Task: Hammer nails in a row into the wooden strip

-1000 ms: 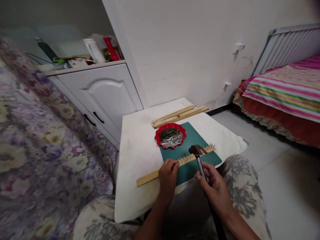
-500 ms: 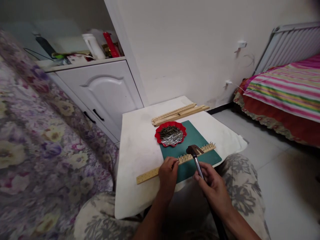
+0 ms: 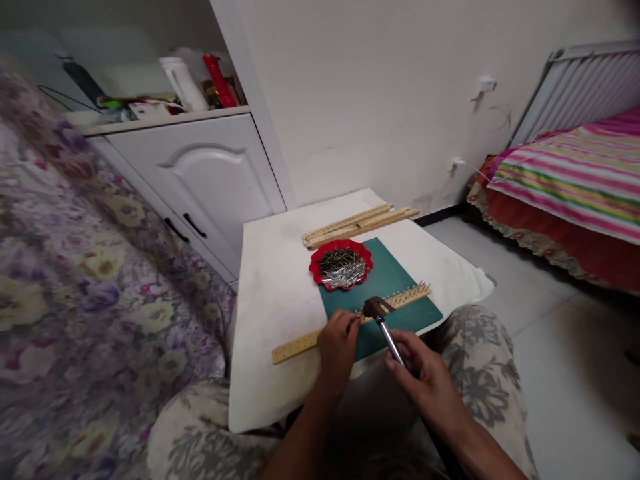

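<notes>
A long wooden strip [image 3: 300,345] with a row of nails along its right half lies across a green mat [image 3: 395,273] on a white table [image 3: 270,293]. My left hand [image 3: 337,347] rests on the strip with fingers pinched at its top edge, seemingly on a nail too small to make out. My right hand [image 3: 423,380] is closed around the metal handle of a small hammer [image 3: 376,309]. The hammer's dark head sits just above the strip, right beside my left fingertips. A red scalloped dish [image 3: 341,266] full of nails stands on the mat behind.
More wooden strips [image 3: 357,225] lie at the table's far edge. A white cabinet [image 3: 200,187] with clutter on top stands at the left rear. A floral sofa [image 3: 75,280] fills the left; a striped bed [image 3: 575,180] and radiator are at the right.
The hammer head has moved left along the strip and closer to my left fingertips. My left hand has stayed on the strip.
</notes>
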{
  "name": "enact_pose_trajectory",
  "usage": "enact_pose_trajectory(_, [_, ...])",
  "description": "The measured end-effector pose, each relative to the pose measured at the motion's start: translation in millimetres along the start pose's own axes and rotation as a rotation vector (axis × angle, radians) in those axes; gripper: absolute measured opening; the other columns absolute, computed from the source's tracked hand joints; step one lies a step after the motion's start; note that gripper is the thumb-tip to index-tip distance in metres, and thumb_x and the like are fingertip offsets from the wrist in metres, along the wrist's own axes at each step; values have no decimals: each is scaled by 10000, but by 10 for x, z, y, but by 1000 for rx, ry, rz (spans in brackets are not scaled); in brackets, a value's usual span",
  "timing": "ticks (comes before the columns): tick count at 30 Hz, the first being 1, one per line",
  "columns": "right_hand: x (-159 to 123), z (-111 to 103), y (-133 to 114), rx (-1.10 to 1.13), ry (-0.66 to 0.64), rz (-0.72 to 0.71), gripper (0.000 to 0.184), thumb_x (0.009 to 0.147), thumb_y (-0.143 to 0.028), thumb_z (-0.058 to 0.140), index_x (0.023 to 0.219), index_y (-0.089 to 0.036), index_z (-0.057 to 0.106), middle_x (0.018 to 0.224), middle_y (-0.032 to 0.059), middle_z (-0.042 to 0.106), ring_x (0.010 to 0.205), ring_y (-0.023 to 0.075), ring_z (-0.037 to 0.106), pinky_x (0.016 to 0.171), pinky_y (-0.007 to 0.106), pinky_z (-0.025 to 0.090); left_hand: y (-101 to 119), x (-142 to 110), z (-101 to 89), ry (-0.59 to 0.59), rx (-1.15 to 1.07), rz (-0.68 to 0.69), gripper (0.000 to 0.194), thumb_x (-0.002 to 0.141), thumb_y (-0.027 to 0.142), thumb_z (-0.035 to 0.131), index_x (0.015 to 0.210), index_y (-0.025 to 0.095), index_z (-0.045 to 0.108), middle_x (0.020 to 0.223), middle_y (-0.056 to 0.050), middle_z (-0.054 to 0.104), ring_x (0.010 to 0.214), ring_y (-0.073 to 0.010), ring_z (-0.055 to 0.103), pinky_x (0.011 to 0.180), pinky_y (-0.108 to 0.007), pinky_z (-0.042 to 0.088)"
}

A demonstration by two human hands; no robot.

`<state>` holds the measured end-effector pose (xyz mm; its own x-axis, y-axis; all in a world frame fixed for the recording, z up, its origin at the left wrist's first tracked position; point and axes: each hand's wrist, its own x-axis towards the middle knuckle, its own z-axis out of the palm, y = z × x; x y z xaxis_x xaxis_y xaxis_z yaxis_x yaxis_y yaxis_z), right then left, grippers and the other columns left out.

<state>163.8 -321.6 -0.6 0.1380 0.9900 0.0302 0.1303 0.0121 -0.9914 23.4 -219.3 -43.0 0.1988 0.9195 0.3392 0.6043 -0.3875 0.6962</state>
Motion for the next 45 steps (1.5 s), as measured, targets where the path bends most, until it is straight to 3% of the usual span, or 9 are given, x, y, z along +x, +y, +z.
enact_pose_trajectory(4, [-14,24,-69,-70,-70,-23,256,855,-233,533,1109,-228,569,778,-4,632,705,175,594,633,242,447,0,-5,-4,-10,-2,-3,132,842,178,508,782,200,623,786,8,597,729,-120,560,668,-225,393])
enact_pose_trajectory(17, [14,41,-105,-260,-77,-67,274,838,-201,515,1106,-226,566,763,-1,665,672,188,625,624,261,448,-25,-27,13,-22,0,-31,135,836,174,501,763,204,610,785,14,595,709,-116,549,639,-217,360])
enact_pose_trajectory(25, [29,45,-97,-263,-94,-71,294,836,-172,506,1121,-222,563,847,20,691,761,206,646,689,278,463,-40,-25,14,-14,8,-23,138,826,152,495,748,196,600,759,19,583,689,-111,535,623,-214,347])
enact_pose_trajectory(33, [-4,-37,-22,-123,-31,-48,283,856,-225,534,1139,-224,550,835,20,660,807,206,630,703,271,473,-45,-13,-39,-20,-81,45,116,831,170,523,843,202,634,868,-17,622,818,-144,582,739,-252,438])
enact_pose_trajectory(39, [-28,-122,132,41,67,44,288,870,-319,562,1135,-212,535,833,17,629,813,194,612,728,272,473,-265,-129,-279,1,241,114,222,780,181,612,1000,214,624,1013,-55,618,953,-229,539,838,-382,428])
enact_pose_trajectory(45, [-21,-126,137,115,73,75,293,862,-346,577,1128,-227,542,804,5,609,782,184,595,647,238,461,-350,-143,-292,-44,318,108,244,816,126,524,1031,201,610,1019,-64,602,951,-222,540,824,-370,431])
